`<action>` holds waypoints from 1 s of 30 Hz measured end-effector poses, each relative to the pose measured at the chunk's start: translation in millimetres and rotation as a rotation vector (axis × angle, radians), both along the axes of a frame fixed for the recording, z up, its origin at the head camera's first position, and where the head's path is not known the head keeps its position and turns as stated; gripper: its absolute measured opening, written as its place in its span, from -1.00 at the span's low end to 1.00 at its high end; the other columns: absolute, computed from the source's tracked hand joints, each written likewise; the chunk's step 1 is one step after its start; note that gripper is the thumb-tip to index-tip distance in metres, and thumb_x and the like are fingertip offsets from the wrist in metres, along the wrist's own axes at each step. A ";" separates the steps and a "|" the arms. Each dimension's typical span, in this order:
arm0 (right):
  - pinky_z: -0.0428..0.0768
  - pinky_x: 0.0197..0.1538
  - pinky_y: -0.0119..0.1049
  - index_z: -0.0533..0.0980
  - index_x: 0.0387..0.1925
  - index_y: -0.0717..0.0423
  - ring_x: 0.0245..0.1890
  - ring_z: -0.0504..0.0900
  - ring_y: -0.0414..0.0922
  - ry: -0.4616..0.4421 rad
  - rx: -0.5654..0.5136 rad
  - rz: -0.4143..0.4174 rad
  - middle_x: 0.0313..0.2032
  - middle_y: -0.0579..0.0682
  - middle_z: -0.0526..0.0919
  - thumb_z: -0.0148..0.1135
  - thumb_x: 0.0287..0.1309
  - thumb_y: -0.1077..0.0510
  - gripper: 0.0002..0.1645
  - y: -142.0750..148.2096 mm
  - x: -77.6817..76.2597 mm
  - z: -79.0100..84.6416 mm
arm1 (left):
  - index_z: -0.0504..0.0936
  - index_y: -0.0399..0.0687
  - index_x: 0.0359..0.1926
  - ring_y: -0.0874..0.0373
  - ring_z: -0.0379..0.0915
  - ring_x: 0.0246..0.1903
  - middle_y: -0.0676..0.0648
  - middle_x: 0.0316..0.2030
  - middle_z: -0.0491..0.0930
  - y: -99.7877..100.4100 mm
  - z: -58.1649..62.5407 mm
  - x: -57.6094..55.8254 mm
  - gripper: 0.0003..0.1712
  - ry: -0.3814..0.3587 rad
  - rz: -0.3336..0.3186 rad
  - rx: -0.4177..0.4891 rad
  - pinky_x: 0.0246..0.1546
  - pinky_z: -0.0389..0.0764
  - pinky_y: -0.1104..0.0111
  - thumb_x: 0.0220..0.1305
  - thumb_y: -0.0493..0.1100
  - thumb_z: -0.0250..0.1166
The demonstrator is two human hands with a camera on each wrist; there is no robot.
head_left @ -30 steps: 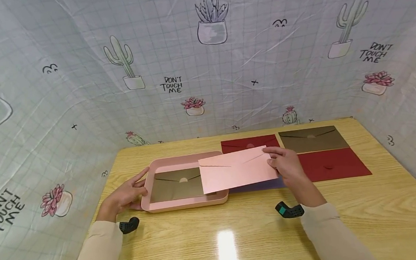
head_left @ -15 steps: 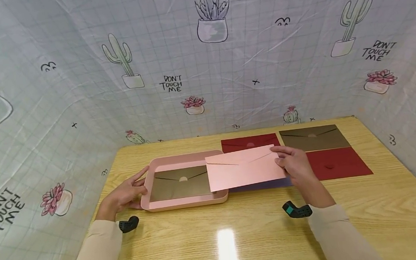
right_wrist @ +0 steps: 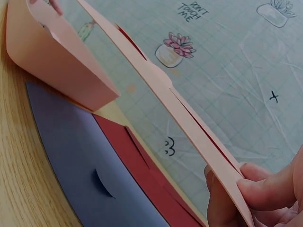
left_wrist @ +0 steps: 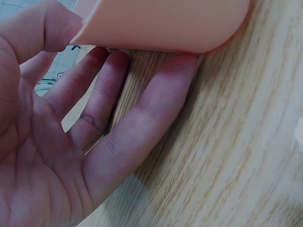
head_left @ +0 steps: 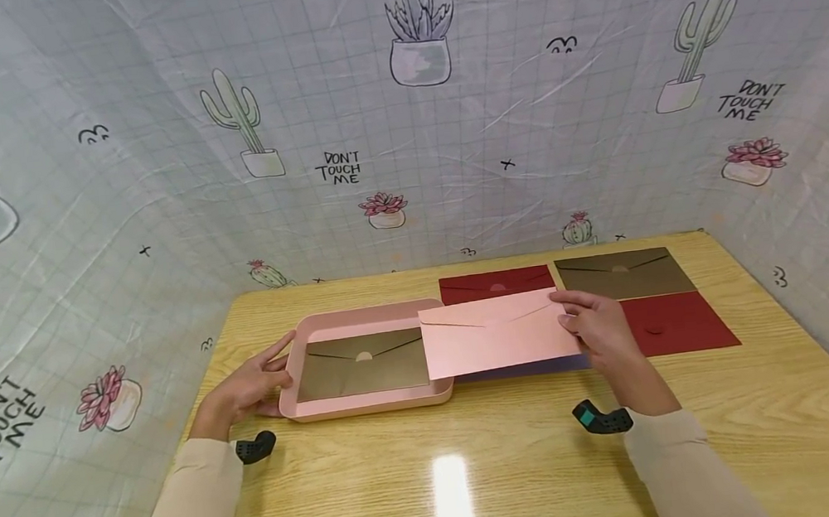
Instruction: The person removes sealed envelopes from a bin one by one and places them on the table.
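On the left side, my left hand [head_left: 252, 385] holds the end of a pink tray [head_left: 369, 407]. Its thumb bends at the rim, and the other fingertips [left_wrist: 177, 66] meet the outer wall low down. A brown envelope [head_left: 361, 372] lies flat inside the tray. My right hand [head_left: 601, 328] pinches a pale pink envelope [head_left: 500, 338] by its right end, thumb on one face and fingers behind. That envelope is raised and tilted, its left end close to the tray's right end. Below it lies a blue envelope [right_wrist: 90, 156], mostly covered in the head view.
Behind the pink envelope lies a red envelope [head_left: 492, 283]. Farther right are another brown envelope [head_left: 626, 275] and a second red envelope [head_left: 679, 324], both flat on the wooden table [head_left: 362, 488]. A patterned curtain [head_left: 448, 139] hangs at the back and sides.
My right hand has carried the pink envelope to the right, away from over the tray, uncovering the brown envelope's right end. The left hand and tray have stayed put.
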State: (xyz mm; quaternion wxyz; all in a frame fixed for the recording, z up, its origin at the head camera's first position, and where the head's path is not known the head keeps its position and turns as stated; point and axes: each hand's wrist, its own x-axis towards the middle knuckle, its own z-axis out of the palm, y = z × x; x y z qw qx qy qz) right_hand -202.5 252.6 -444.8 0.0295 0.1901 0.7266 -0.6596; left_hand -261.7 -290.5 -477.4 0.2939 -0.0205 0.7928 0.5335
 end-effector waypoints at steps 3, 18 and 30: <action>0.30 -0.51 -0.42 0.49 0.41 0.11 -0.54 0.35 -0.27 -0.010 0.006 -0.005 -0.24 -0.32 0.62 0.10 0.46 0.34 -0.46 2.8 1.9 -0.6 | -0.20 0.52 0.68 -0.50 0.14 0.49 -0.18 0.68 -0.09 0.6 -0.9 0.9 0.21 0.004 0.004 -0.007 -0.09 0.77 -0.11 0.24 -0.35 0.23; 0.55 -0.40 -0.47 0.47 0.44 0.10 -0.31 0.63 -0.30 -0.016 0.018 -0.008 0.08 -0.09 0.65 0.08 0.48 0.32 -0.44 19.1 10.3 -0.8 | -0.22 0.52 0.68 -0.50 0.16 0.48 -0.19 0.68 -0.10 0.7 -2.4 4.2 0.22 0.007 0.001 -0.008 -0.10 0.77 -0.10 0.23 -0.35 0.23; 0.75 -0.11 -0.41 0.45 0.46 0.09 -0.18 0.67 -0.31 -0.028 0.009 -0.013 0.42 0.21 0.45 0.08 0.48 0.31 -0.43 31.5 13.2 -3.1 | -0.20 0.50 0.68 -0.50 0.17 0.48 -0.20 0.67 -0.06 3.7 -2.3 8.4 0.22 0.017 0.015 -0.029 -0.10 0.77 -0.10 0.21 -0.34 0.24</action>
